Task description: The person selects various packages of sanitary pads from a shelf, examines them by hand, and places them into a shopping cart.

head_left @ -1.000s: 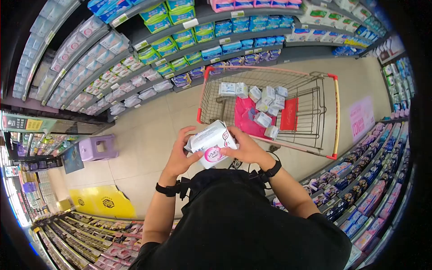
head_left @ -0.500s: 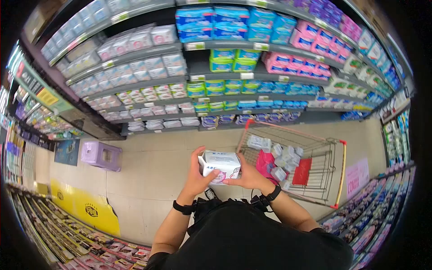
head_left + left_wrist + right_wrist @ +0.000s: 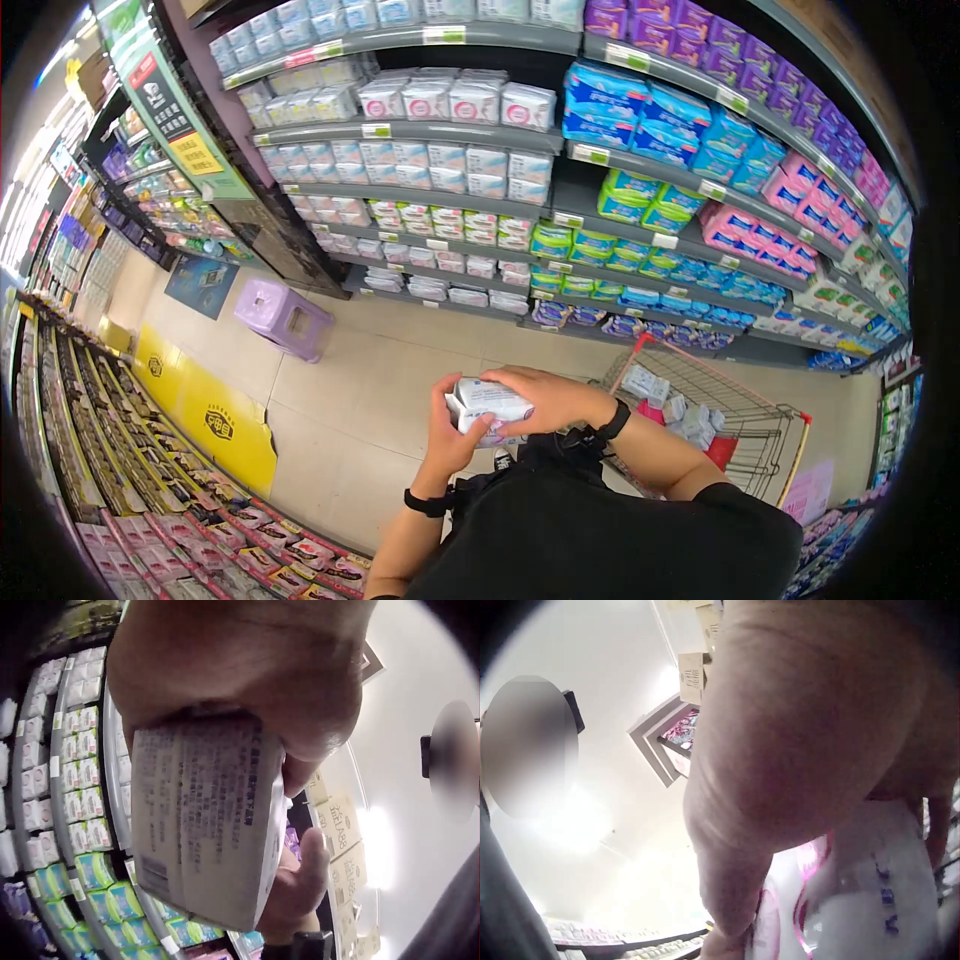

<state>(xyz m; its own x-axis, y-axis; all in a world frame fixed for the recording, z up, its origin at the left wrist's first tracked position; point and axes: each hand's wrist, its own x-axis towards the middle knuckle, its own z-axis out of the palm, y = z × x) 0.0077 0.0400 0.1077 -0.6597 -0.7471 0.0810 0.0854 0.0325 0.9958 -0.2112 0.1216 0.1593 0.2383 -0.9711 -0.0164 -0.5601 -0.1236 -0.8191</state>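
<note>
A white pack of sanitary pads (image 3: 492,402) with a pink circle and "ABC" lettering is held in front of the body by both hands. My left hand (image 3: 452,438) grips its left end, thumb across the near face. From the right, my right hand (image 3: 556,398) holds it, with fingers laid over the top. Printed text and a barcode cover the side of the pack (image 3: 199,825) seen in the left wrist view. In the right wrist view the right thumb (image 3: 735,889) lies by the pink print.
Ahead, shelves (image 3: 480,135) carry rows of packs in white, green, blue, pink and purple. A wire shopping cart (image 3: 755,430) with several white packs stands at the right, partly behind my right arm. A lilac stool (image 3: 282,318) is on the floor at the left.
The head view has swung left and up toward the shelves, so the cart now appears farther right. My right hand has shifted from the pack's right side to over its top.
</note>
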